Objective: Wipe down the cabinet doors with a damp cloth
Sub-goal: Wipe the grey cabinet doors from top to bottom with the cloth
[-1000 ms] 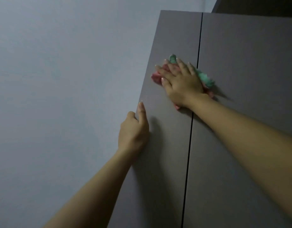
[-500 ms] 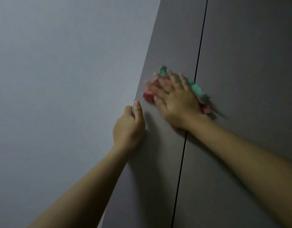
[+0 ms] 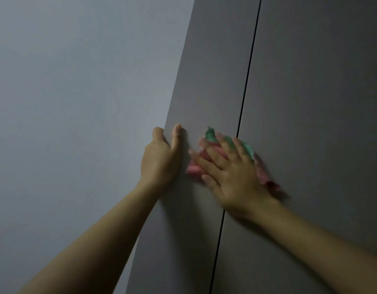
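Two grey cabinet doors fill the right half: a narrow left door point(image 3: 206, 81) and a wider right door point(image 3: 321, 102), split by a dark vertical gap. My right hand point(image 3: 232, 177) presses flat, fingers spread, on a pink and green cloth point(image 3: 211, 134) over the gap; the hand and cloth are motion-blurred. Only the cloth's edges show around my fingers. My left hand point(image 3: 160, 158) grips the left door's free edge, thumb on the front face and fingers curled behind the edge.
A plain pale wall point(image 3: 77, 102) takes up the left half, behind the left door's edge. Both my forearms reach up from the bottom of the frame.
My right hand has slid the cloth down the doors, closer to my left hand. The view has tilted so the cabinet's top edge is out of sight. My left hand keeps its grip.
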A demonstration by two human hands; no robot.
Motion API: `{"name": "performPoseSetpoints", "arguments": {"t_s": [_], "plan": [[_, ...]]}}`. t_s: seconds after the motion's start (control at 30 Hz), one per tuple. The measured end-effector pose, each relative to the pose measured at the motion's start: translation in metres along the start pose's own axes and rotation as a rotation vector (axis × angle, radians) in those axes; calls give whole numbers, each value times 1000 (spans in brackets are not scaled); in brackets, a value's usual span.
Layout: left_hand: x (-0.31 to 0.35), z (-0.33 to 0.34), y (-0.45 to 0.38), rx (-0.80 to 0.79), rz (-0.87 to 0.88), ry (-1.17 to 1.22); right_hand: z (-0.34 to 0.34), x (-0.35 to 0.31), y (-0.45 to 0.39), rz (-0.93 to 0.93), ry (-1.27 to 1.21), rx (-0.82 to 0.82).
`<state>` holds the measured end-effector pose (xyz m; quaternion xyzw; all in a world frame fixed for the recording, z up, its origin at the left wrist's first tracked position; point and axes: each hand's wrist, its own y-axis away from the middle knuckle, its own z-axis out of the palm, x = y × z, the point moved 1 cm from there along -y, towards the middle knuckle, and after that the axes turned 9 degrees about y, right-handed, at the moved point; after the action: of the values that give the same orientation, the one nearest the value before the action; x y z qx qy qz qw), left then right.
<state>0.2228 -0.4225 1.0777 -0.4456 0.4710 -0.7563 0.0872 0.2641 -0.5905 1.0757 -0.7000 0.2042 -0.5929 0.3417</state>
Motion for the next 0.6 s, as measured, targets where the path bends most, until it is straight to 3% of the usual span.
{"name": "performPoseSetpoints", "arguments": {"t_s": [0.07,0.1,0.2,0.27,0.3,0.37,0.47,0.53,0.6], "plan": [[2,-1,0,-20,-19,-1,-1,25,7,-86,40,-7],[2,-1,1,-32,-27,-6,0,42,2,-31,68,3],[0,-2,2,-31,-27,-7,-3,84,-32,372,58,25],[-1,-1,2,-30,-29,-11,-1,63,-44,570,25,45],[-1,-1,2,-31,-31,-11,2,44,-39,542,18,58],[-1,-1,1,-34,-35,-7,6,8,-13,279,12,70],[0,-1,0,-40,-17,3,-1,18,17,-54,30,-23],[1,-2,0,-43,-22,-3,-3,46,0,44,75,-13],[1,-2,0,-36,-42,-10,-5,65,-31,330,64,6]]}}
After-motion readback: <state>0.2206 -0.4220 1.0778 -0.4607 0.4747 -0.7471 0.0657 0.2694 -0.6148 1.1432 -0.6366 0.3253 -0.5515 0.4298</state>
